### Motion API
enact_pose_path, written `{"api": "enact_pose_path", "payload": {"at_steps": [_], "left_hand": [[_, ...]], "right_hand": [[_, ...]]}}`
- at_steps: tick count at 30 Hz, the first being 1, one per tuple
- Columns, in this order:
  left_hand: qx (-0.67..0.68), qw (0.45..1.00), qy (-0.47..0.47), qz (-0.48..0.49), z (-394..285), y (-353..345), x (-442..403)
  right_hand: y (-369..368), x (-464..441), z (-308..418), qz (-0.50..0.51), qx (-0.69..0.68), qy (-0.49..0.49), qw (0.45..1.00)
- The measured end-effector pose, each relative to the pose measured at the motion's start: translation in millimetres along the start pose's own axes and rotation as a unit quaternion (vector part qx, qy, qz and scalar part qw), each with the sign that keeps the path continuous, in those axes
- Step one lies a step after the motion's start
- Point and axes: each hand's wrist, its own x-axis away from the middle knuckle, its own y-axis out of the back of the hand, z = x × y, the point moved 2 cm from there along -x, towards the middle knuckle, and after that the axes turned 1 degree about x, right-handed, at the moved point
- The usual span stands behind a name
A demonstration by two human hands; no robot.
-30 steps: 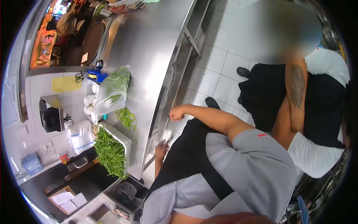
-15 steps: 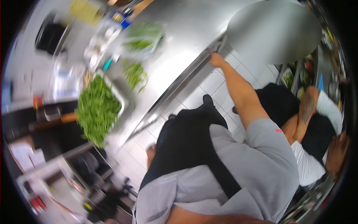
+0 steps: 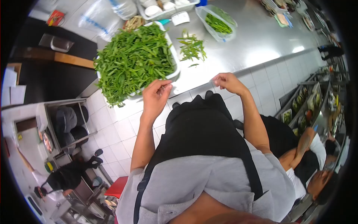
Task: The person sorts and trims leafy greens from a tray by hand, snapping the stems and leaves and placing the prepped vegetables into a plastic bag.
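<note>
My left hand is at the counter's front edge, beside the near corner of a white tub heaped with green leaves. Its fingers are curled, with the thumb close to the fingertips. To the right, my right hand hovers at the same edge with its fingers bent into a pinch. Anything held in either hand is too small or thin to make out. Loose green sprigs lie on the steel counter beyond my hands. Behind them sits a clear plastic container with more green stems.
A tray of white items stands at the back, near plastic-wrapped stacks. At my right a co-worker's forearm is close to trays of ingredients. Another person is at lower left.
My view has turned and levelled toward the counter. My right hand has left the area by the counter's edge farther right, and my left hand has come up beside the tub.
</note>
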Motion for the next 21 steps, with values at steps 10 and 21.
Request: {"api": "enact_pose_path", "payload": {"at_steps": [10, 21], "left_hand": [[-0.012, 0.99, 0.014, -0.139, -13, -13, -25], [0.145, 0.943, 0.154, -0.256, 0, 16, -51]], "right_hand": [[-43, -103, 165, -0.032, 0.065, 0.297, 0.952], [-74, -164, 202, -0.07, 0.058, 0.322, 0.942]]}}
